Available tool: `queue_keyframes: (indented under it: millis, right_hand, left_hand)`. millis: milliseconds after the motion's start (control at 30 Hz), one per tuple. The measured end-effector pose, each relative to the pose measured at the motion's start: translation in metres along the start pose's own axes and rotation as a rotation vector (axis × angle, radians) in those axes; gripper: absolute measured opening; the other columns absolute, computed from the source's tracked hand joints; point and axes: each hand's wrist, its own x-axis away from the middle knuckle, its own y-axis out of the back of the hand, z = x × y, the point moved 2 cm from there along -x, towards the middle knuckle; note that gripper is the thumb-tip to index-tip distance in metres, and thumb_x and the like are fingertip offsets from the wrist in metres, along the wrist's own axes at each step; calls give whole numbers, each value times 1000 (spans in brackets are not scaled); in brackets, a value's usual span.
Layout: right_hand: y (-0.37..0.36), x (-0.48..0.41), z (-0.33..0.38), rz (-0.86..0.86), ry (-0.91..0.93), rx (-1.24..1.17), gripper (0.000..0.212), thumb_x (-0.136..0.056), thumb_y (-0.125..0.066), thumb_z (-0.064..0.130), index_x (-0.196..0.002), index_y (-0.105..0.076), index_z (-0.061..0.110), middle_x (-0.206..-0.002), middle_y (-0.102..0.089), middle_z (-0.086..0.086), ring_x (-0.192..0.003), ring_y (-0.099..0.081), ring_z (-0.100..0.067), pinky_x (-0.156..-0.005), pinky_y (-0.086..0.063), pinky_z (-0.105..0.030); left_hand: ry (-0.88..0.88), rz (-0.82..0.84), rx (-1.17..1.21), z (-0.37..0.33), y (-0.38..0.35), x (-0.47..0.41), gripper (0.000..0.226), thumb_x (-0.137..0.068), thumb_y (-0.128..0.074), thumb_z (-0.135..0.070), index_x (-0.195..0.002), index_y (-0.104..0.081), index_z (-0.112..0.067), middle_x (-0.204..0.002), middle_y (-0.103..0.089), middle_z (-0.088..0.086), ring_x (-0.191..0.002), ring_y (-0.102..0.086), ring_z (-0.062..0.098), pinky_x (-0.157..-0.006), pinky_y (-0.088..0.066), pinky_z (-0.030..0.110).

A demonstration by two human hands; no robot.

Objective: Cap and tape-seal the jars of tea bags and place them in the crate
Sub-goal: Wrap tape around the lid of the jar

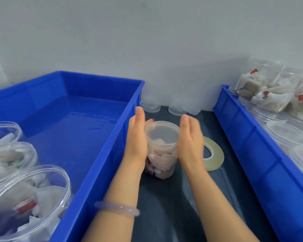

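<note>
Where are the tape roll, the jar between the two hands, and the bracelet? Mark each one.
tape roll [217, 154], head view, right side of its flat band.
jar [162, 151], head view, middle of its clear side wall.
bracelet [117, 208], head view, middle of the band.

The jar [162, 149] stands on the worktop [173, 210] straight ahead of you. The tape roll [214, 155] lies flat at its 3 o'clock, with the second crate [248, 135] of filled jars [273, 91] beyond. At its 9 o'clock is a crate [77, 128] with three jars [27, 198] in the near corner. Lids [150, 107] sit at 12 o'clock.
</note>
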Motion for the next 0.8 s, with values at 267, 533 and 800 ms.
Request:
queue_keyframes:
  millis: [267, 533, 800]
  right_hand:
    - [-5, 43, 0, -95, 28, -153, 39, -87, -39, 47, -107, -60, 21, -102, -63, 12, -92, -57, 6, -77, -43, -9]
    - [20, 13, 11, 48, -66, -33, 23, -98, -45, 36, -84, -60, 27, -85, -63, 16, -79, -56, 12, -71, -40, -5]
    - [23, 34, 17, -26, -84, -126, 44, -86, -39, 61, -92, -57, 21, -84, -62, 19, -79, -56, 7, -71, -44, -7]
  left_hand:
    - [-252, -107, -229, 2, -20, 25, 30, -94, -35, -53, -76, -53, -36, -70, -61, -32, -71, -52, -22, -63, -37, -1]
    - [-62, -47, -240, -4, -2, 18, 68, -87, -27, -74, -109, -63, -21, -107, -66, -5, -106, -59, 12, -96, -45, 37]
    - [-76, -122, -67, 6, -28, 38, 66, -85, -33, -71, -112, -64, -19, -103, -65, -13, -100, -59, 1, -84, -44, 20]
